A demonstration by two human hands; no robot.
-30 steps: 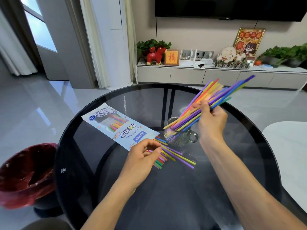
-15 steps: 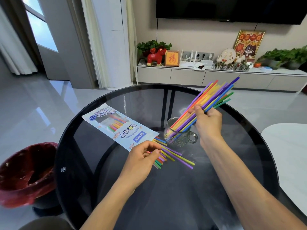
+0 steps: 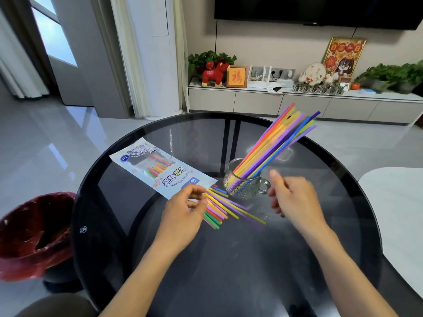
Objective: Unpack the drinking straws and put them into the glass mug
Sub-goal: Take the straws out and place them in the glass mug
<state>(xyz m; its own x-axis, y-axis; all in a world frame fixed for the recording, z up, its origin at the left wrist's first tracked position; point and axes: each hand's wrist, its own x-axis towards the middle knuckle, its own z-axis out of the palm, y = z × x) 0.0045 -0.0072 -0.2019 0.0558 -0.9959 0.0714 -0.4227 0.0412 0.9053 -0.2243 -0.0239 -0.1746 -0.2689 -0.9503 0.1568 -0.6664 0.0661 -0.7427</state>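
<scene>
A textured glass mug (image 3: pixel 245 184) stands mid-table with a bundle of coloured straws (image 3: pixel 278 140) leaning out of it to the upper right. My right hand (image 3: pixel 295 200) hovers just right of the mug's handle, blurred, fingers apart and empty. More loose straws (image 3: pixel 225 205) lie on the glass in front of the mug, spilling from the open end of the white-and-blue straw packet (image 3: pixel 160 168). My left hand (image 3: pixel 185 209) rests at that open end, fingertips pinched on the straws lying there.
The round dark glass table (image 3: pixel 114 225) carries everything. A bin lined with a red bag (image 3: pixel 32 234) stands at the left on the floor. A white tabletop (image 3: pixel 398 207) sits at the right. A low cabinet with ornaments and plants runs along the far wall.
My right hand lowered the bundle into the mug, let it go, and pulled back down toward me. My left hand stayed at the packet's open end.
</scene>
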